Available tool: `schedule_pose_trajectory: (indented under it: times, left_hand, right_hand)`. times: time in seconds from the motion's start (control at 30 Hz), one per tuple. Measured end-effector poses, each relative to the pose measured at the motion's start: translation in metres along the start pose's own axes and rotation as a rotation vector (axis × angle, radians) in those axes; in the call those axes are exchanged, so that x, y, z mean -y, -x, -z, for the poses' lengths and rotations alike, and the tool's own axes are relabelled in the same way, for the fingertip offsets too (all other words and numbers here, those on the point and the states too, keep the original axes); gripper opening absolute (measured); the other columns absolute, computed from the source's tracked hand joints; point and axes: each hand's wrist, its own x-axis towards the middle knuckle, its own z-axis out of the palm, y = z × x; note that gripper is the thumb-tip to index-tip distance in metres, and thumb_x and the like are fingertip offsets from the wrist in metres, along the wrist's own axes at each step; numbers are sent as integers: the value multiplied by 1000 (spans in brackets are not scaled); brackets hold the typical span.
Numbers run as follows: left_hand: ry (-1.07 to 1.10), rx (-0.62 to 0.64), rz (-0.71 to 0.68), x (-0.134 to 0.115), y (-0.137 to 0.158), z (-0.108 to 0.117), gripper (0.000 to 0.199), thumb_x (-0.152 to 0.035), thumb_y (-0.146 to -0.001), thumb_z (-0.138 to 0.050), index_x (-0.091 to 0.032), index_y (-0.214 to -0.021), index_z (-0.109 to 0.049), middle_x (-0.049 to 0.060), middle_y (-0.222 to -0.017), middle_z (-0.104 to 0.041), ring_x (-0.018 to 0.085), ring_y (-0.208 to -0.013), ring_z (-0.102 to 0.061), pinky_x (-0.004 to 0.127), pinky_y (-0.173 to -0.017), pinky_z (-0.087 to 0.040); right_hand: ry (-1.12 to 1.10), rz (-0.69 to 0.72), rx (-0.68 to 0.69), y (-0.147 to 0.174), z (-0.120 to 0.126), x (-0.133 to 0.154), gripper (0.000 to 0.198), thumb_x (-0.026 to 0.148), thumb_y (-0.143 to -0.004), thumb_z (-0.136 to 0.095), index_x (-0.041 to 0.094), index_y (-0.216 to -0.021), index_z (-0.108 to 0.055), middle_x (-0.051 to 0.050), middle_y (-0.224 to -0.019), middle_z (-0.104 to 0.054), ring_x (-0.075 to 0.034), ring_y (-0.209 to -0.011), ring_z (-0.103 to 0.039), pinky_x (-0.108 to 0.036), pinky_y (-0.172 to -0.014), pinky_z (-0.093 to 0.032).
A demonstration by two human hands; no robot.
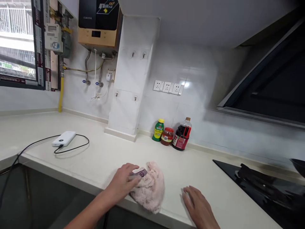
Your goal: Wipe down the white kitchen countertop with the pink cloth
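A fluffy pale pink cloth (152, 187) lies bunched on the counter, its lower end at the front edge. My left hand (125, 178) grips the cloth's left side, fingers curled over it and thumb on the near side. Between thumb and fingers a flat greyish-purple strip with a dark swirl mark (141, 173) shows, perhaps a band or label on the cloth; its left end is hidden by the hand. To the right, apart from the cloth, my right hand (197, 205) rests palm down on the counter, holding nothing, fingers stretched out.
Against the wall stand a green bottle (158, 131), a red-lidded jar (167, 136) and a dark sauce bottle (181, 135). A white power bank (64, 139) with a black cable lies on the left of the counter (102, 156). On the right is a black gas stove (262, 187), under a range hood (269, 86).
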Motion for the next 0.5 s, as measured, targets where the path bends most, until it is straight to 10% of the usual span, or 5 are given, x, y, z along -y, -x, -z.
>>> schedule_pose_trajectory:
  times: [0.27,0.5]
  left_hand:
    - [-340,384,52,-48,-35,-31,60,-61,-75,-69,-13,-112,-70,19,-119,-70,41,-115,-61,60,-107,-31]
    - [-70,288,20,-44,-43,-27,23,-43,-72,-69,-22,-82,-68,6,-103,-73,36,-107,-65,48,-99,-41]
  right_hand:
    - [53,-12,-70,9,9,13,56,61,-95,-33,23,-119,-65,-12,-135,-61,-30,-133,-50,-50,-113,-38]
    - [25,-21,-23,7,16,21,56,61,-95,-32,24,-120,-65,-10,-137,-61,-30,-132,-51,-52,-112,-38]
